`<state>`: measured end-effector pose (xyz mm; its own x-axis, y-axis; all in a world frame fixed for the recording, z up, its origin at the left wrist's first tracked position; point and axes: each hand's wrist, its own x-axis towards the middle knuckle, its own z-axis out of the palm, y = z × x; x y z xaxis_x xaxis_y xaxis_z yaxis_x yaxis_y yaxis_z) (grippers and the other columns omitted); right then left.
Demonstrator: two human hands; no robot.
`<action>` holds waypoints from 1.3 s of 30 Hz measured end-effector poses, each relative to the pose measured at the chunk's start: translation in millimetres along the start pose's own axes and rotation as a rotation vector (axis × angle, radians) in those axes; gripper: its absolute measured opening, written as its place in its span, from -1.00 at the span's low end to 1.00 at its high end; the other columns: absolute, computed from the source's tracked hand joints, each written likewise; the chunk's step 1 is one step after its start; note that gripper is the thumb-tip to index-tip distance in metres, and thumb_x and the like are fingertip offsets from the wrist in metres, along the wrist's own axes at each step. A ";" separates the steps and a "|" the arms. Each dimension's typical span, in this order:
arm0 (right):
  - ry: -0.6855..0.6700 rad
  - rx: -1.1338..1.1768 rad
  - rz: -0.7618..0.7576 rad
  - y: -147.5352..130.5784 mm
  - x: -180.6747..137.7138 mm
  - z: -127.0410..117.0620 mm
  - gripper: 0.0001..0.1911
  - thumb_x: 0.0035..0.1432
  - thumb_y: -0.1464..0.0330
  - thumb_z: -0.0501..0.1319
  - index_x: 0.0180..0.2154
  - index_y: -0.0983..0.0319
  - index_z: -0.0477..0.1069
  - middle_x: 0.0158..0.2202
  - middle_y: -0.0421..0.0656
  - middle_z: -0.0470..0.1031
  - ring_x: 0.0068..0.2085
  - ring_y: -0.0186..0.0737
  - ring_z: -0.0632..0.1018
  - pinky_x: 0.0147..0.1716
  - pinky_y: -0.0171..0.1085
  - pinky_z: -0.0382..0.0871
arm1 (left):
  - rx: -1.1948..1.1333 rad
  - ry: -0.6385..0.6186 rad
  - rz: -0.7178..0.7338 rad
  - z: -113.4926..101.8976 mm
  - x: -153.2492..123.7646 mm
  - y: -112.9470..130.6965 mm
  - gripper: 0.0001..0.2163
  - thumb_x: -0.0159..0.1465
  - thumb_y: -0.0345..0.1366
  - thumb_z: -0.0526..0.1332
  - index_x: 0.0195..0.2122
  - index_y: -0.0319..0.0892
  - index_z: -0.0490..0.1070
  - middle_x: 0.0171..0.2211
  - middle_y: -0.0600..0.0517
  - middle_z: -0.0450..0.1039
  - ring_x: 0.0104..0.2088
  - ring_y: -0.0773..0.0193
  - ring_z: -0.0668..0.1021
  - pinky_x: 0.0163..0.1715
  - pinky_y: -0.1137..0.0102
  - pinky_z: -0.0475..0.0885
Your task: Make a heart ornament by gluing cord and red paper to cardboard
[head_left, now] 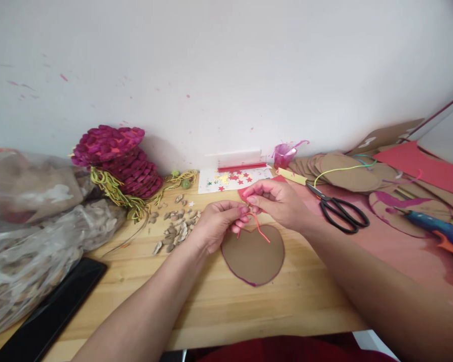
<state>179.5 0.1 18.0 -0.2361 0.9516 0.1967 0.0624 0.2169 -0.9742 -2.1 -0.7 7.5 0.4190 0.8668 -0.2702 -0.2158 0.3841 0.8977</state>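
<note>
Both hands meet above a heart-shaped piece of brown cardboard [254, 259] with a purple-painted edge, which lies on the wooden table. An orange-red cord [263, 233] hangs from the fingers, its loose end over the cardboard. My left hand [224, 221] pinches the cord. Just beyond it, my right hand [272, 200] is also closed on the cord, fingertips together. The exact spot between the fingertips is too small to make out. A piece of red paper [245, 193] shows behind the right fingers.
Pistachio-like shells [177, 229] lie left of the hands; star confetti [234, 178] sits on white paper behind. Black scissors [340, 208], cardboard discs [343, 171] and a blue glue gun [430, 223] are at right. Purple stacked pieces [117, 161], plastic bags [53, 241] and a black phone-like slab [56, 306] are at left.
</note>
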 end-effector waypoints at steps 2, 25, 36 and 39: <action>0.001 0.001 0.003 0.3 0.1 0.0 -0.83 0.12 0.29 0.32 -0.26 0.24 0.48 -0.31 -0.15 0.54 -0.43 -0.32 0.52 -0.39 -0.25 0.47 | 0.008 0.002 -0.003 0.5 -0.1 0.3 -0.80 0.03 -0.27 0.49 -0.43 -0.30 0.57 -0.54 0.02 0.49 -0.60 0.50 0.43 -0.64 0.62 0.29; -0.122 0.008 0.150 -3.3 -5.8 7.8 -0.73 0.20 0.17 0.29 -0.21 0.25 0.44 -0.33 -0.14 0.54 -0.41 -0.30 0.50 -0.44 -0.29 0.38 | -0.148 0.026 0.083 -1.8 -0.4 7.1 -0.75 0.04 -0.26 0.50 -0.38 -0.32 0.54 -0.54 0.05 0.48 -0.62 0.52 0.42 -0.63 0.61 0.29; -0.054 0.292 0.278 0.1 -5.1 9.7 -0.69 0.10 0.16 0.39 -0.21 0.25 0.51 -0.37 -0.15 0.56 -0.40 -0.33 0.53 -0.43 -0.34 0.36 | -0.097 0.019 0.069 -1.1 -0.9 7.4 -0.74 0.02 -0.23 0.50 -0.40 -0.30 0.55 -0.56 0.05 0.47 -0.61 0.49 0.42 -0.64 0.59 0.25; -0.009 0.289 0.256 -2.8 -6.0 11.9 -0.68 0.01 0.19 0.45 -0.25 0.23 0.50 -0.40 -0.18 0.55 -0.39 -0.32 0.53 -0.47 -0.36 0.33 | -0.065 0.009 0.057 -1.0 -1.0 6.1 -0.76 0.03 -0.23 0.49 -0.41 -0.28 0.54 -0.55 0.06 0.46 -0.60 0.49 0.41 -0.63 0.58 0.23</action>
<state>169.2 -8.9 18.2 -0.2569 0.9647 -0.0571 -0.1552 -0.0995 -0.9829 -4.8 1.0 12.9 0.3962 0.8906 -0.2232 -0.2958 0.3540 0.8872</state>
